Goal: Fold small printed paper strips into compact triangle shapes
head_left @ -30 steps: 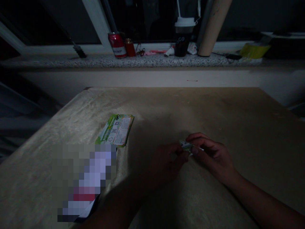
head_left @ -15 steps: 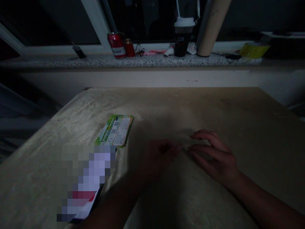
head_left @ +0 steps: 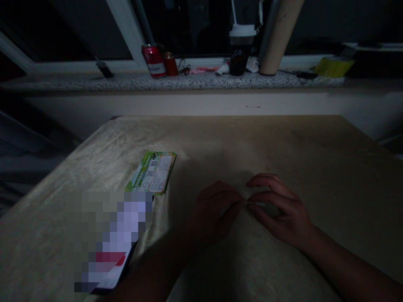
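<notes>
Over the middle of the table, my left hand [head_left: 217,209] is in dim shadow, with its thumb and forefinger pinched together. From the tip of that pinch a thin, pale, sliver-like piece [head_left: 255,204] runs to the right. My right hand [head_left: 288,212] faces it, thumb and forefinger closing around the same piece while the other fingers stay curved and lifted. The two sets of fingertips almost meet. Poor light and small size hide what exactly the piece is.
A green printed packet [head_left: 151,173] lies left of my hands, with a phone-like slab [head_left: 110,279], partly pixelated, nearer me. Along the windowsill behind the table [head_left: 229,134] stand a red can [head_left: 154,63], an orange bottle [head_left: 171,65], a lidded cup [head_left: 238,54] and a cardboard tube [head_left: 280,37].
My left hand, blurred before, is now steadier, and its pinch meets the right fingertips. The thin pale piece shows more clearly between them. My right hand has shifted slightly left.
</notes>
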A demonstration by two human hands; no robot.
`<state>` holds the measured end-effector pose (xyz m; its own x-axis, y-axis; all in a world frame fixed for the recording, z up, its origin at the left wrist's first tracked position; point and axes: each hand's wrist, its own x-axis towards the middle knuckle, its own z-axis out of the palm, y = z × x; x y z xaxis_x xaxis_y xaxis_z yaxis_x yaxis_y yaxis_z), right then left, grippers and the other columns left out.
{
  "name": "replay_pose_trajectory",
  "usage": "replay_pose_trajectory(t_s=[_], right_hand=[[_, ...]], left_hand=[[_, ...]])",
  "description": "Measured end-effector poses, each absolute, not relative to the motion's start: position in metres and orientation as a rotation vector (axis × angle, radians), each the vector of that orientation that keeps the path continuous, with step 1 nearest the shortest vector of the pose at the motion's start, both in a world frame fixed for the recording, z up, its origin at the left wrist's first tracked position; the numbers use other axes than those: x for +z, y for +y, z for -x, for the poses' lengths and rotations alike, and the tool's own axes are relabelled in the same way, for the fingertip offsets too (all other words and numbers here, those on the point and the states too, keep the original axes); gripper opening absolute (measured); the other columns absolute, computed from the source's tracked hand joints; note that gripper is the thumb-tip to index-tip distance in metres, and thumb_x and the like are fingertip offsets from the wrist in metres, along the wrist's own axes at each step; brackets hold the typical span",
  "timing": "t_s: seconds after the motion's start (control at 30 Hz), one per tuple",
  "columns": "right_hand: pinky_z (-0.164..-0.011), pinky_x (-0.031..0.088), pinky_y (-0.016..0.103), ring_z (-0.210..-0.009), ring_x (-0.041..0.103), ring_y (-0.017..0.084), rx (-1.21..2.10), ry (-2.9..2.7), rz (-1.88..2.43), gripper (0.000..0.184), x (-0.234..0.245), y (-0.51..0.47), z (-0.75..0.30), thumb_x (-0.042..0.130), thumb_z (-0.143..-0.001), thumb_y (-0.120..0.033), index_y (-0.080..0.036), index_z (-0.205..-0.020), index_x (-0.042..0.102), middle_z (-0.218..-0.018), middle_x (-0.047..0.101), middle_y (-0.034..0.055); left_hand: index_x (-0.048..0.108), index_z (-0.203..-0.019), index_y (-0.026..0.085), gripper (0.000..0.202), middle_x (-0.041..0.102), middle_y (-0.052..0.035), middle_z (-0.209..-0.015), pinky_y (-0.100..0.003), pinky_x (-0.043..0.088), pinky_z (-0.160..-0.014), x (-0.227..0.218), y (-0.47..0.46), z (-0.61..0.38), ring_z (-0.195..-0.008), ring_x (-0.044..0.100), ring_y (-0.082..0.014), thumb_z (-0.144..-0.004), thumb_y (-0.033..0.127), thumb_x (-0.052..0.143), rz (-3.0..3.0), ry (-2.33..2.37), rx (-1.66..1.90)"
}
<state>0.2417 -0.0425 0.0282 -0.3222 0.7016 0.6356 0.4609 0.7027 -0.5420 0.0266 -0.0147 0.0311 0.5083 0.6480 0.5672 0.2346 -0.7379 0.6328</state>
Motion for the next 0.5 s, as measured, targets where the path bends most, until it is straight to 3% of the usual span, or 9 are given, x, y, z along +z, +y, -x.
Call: replay_pose_trajectory(t_s=[0.3, 0.5], right_hand=[[-0.087, 0.055, 0.043, -0.106, 0.066, 0.026, 0.428, -1.864, 0.949, 0.011, 0.0282, -0.0432, -0.2406, 0.07, -0.088, -0.013, -0.023, -0.091, 0.071, -0.109, 0.071, 0.0082], [-0.088, 0.058, 0.041, -0.104, 0.069, 0.024, 0.585, -1.781, 0.993, 0.008, 0.0266, -0.0434, -0.2441, 0.072, -0.089, -0.017, -0.024, -0.086, 0.073, -0.112, 0.072, 0.0077]], left_hand=[[0.07, -0.092, 0.018, 0.01, 0.072, -0.0059, -0.086, -0.031, 0.055, -0.076, 0.0302, -0.0147, -0.0249, -0.081, 0.068, -0.0179, -0.096, 0.021, 0.061, -2.226, 0.766, 1.156], [0.072, -0.086, 0.018, 0.009, 0.072, -0.0032, -0.081, -0.027, 0.052, -0.071, 0.0324, -0.013, -0.0242, -0.076, 0.067, -0.0152, -0.092, 0.02, 0.066, -1.983, 0.801, 1.129]])
